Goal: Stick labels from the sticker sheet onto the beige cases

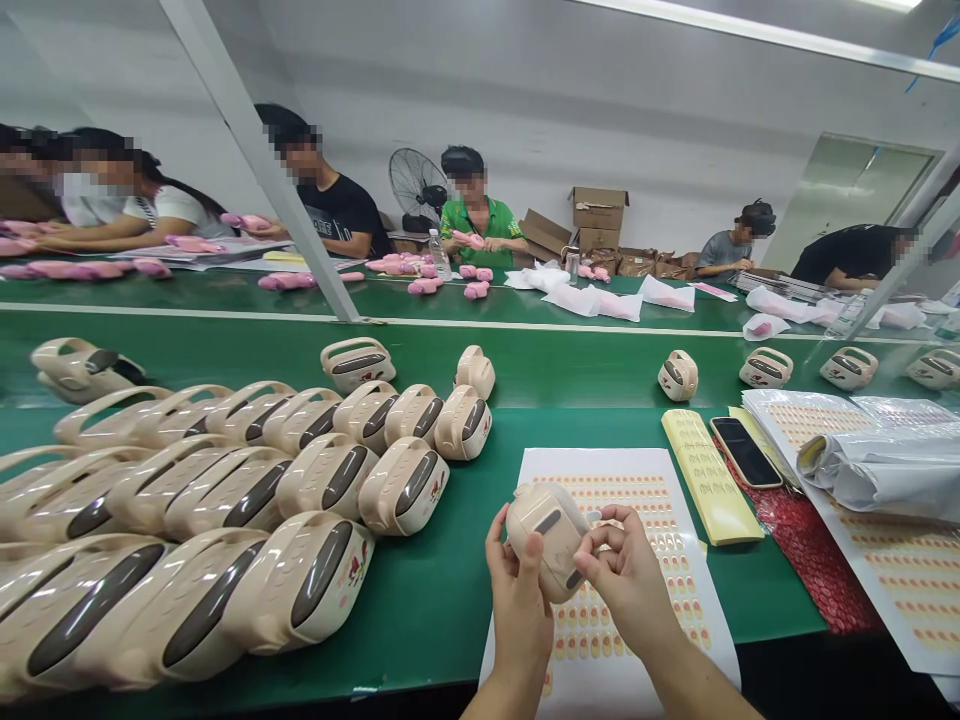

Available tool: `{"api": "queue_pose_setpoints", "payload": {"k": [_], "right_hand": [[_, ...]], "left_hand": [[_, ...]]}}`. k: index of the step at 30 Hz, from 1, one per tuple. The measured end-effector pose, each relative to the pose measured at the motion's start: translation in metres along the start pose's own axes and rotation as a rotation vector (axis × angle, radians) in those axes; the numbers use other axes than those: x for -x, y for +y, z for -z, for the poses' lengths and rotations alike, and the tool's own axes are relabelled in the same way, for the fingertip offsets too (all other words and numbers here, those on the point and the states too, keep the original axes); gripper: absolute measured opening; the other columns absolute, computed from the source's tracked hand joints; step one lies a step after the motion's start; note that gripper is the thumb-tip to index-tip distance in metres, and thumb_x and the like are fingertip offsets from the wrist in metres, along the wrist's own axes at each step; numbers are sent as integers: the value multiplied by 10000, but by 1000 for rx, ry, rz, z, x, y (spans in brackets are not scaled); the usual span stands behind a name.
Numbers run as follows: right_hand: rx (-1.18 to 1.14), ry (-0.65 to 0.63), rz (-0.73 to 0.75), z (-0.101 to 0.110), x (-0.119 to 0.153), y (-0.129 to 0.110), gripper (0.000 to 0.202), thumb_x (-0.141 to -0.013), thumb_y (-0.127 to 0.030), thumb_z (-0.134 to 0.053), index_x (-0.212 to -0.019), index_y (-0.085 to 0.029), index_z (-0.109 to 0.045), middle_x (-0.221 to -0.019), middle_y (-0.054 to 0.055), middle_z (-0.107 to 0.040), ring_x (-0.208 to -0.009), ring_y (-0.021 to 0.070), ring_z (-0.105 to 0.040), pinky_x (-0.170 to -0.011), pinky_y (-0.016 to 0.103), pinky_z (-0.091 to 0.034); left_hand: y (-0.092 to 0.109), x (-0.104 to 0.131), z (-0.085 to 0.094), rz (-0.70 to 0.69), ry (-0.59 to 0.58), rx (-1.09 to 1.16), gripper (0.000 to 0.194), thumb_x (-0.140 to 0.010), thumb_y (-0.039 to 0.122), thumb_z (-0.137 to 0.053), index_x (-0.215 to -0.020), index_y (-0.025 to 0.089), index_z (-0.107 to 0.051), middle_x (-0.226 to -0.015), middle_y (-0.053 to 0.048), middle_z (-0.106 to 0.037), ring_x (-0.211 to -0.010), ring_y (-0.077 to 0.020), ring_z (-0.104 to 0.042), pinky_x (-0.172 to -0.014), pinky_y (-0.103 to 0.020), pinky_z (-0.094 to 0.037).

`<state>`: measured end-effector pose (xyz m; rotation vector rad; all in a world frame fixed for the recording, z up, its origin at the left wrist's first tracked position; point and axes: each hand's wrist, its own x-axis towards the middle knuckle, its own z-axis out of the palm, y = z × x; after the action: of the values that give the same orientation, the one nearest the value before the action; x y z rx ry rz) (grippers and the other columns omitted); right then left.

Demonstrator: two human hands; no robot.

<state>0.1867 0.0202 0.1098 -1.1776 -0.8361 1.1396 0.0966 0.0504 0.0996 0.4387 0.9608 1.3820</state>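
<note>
A rounded cream plastic device (546, 532) with dark slots is tilted up in front of me, over a white sheet of small orange-and-yellow oval stickers (600, 645). My left hand (519, 590) is closed around its left side, thumb across the face. At its right edge is my right hand (619, 560), fingers bent and pinched close against the device; whatever is between the fingertips is too small to make out. Left of my hands stand rows of similar cream devices with carry handles and dark oval windows (330, 575).
On the right lie a yellow sticker pad (709, 475), a phone (746, 452), red bubble wrap (814, 560) and more sticker sheets (892, 580). Several cream devices stand along a green strip (570, 365) behind. Co-workers sit across, with pink items (427, 285) before them.
</note>
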Motion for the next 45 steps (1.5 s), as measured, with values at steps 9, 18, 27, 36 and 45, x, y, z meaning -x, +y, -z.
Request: {"api": "queue_pose_setpoints", "payload": {"k": [9, 18, 27, 36, 45], "right_hand": [[104, -32, -10, 2, -2, -2, 353, -702, -218, -598, -958, -221, -355, -687, -79, -524, -423, 36, -364, -439, 184, -291], [214, 45, 41, -4, -1, -5, 333, -685, -242, -557, -948, -218, -354, -685, -71, -522, -411, 43, -329, -449, 204, -298], [478, 191, 303, -3, 0, 10, 561, -637, -303, -669, -1115, -228, -386, -989, 64, -545, -877, 210, -547, -733, 349, -462], [316, 371, 234, 42, -27, 9, 265, -836, -427, -440, -1025, -245, -473, -734, 11, -607, -728, 202, -613, -678, 363, -505], [713, 849, 67, 205, -55, -17, 198, -833, -317, -557, -763, -132, -565, -772, 4, -581, -704, 127, -559, -674, 304, -466]], "left_hand": [[0, 0, 1, 4, 11, -27, 729, -534, 565, -728, -1146, 299, -435, -1028, -44, -541, -865, -203, -571, -655, -269, -494], [1, 1, 1, 2, 12, -18, 712, -545, 555, -729, -1145, 307, -437, -1017, -35, -540, -853, -192, -572, -640, -251, -499], [1, 5, 1, 17, -8, -16, 620, -626, 528, -689, -1152, 315, -441, -1092, -49, -546, -899, -213, -594, -668, -277, -513], [0, 6, -4, 317, 58, 85, 483, -699, 584, -554, -1058, 264, -598, -840, -25, -690, -762, -236, -644, -694, -361, -525], [5, -20, 37, 423, -75, 227, 505, -672, 566, -602, -1155, 435, -534, -987, 7, -718, -824, -284, -663, -719, -467, -538]]}}
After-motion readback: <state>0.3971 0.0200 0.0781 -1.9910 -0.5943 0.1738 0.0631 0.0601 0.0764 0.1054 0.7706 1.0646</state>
